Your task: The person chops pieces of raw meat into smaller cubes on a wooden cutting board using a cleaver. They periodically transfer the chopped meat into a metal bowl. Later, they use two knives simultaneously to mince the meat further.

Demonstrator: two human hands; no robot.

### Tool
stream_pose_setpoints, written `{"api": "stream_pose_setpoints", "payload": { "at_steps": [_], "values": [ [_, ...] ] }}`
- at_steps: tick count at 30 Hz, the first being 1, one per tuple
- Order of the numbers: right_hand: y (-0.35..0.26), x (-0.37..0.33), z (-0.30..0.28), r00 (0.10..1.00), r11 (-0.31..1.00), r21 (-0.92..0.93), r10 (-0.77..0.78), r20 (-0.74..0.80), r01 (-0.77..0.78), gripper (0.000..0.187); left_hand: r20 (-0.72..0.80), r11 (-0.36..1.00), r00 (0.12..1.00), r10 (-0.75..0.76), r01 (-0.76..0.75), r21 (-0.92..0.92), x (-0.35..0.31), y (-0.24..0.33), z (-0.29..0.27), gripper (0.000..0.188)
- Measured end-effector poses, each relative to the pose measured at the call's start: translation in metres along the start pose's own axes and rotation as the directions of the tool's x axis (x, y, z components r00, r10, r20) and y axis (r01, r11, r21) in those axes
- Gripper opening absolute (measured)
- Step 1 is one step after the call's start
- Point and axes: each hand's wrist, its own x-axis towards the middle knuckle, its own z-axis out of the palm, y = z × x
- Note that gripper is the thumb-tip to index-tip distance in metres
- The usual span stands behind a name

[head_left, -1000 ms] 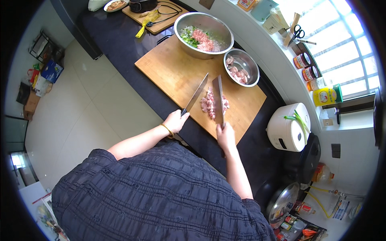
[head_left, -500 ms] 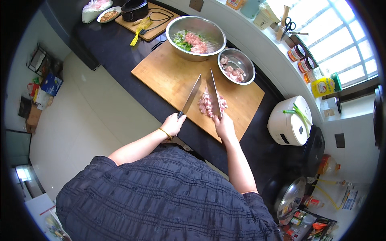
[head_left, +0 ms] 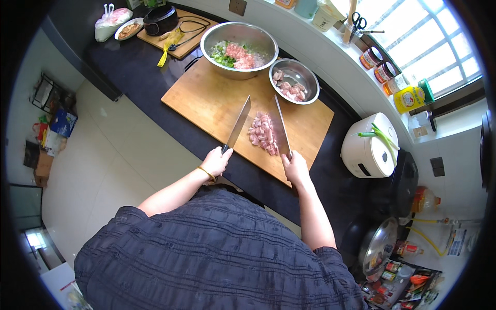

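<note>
My left hand (head_left: 215,161) is closed round the dark handle of a kitchen knife (head_left: 239,122), its blade slanting up over the near side of the wooden cutting board (head_left: 201,98). In my right hand (head_left: 295,168) is a wide-bladed cleaver (head_left: 280,126), standing along the right side of a heap of chopped raw meat (head_left: 262,134). The meat lies between the two blades, and a small gap shows on the left knife's side. Behind it on the board, a steel bowl (head_left: 293,82) holds larger meat pieces.
A large steel bowl (head_left: 239,33) with minced meat and chopped greens stands at the board's far edge. To the right is a white rice cooker (head_left: 364,147) with spring onions (head_left: 383,137) on its lid. Far left, a second board (head_left: 194,44) carries a black appliance (head_left: 160,20).
The cleaver has shifted from over the meat to its right side, so more of the heap shows. The left knife stays on the left. The whole view has shifted slightly.
</note>
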Motion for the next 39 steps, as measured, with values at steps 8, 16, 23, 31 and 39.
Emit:
{"api": "stream_pose_setpoints", "payload": {
  "at_steps": [8, 16, 23, 31, 39],
  "values": [
    [0.004, -0.004, 0.0, 0.999, 0.993, -0.113, -0.027, -0.042, 0.022, 0.029, 0.002, 1.0, 1.0, -0.009, 0.009, 0.001, 0.001, 0.0, -0.001, 0.032],
    [0.005, 0.003, -0.005, 0.999, 0.993, -0.12, 0.002, -0.047, -0.008, 0.029, -0.001, 1.0, 1.0, -0.005, 0.005, 0.015, -0.002, 0.001, -0.001, 0.033],
    [0.013, 0.009, -0.019, 0.997, 0.997, 0.004, 0.083, 0.004, -0.083, 0.028, 0.003, 1.0, 1.0, 0.005, -0.005, 0.023, 0.0, -0.001, -0.002, 0.033],
    [0.035, 0.012, -0.004, 0.99, 0.999, -0.027, -0.048, -0.133, 0.045, 0.026, -0.007, 1.0, 1.0, 0.002, -0.002, 0.023, -0.001, 0.0, -0.001, 0.033],
    [0.031, -0.004, -0.044, 0.981, 0.982, -0.098, -0.173, -0.089, 0.164, 0.025, 0.019, 1.0, 1.0, -0.009, 0.009, 0.008, 0.0, 0.002, -0.003, 0.033]
  ]
}}
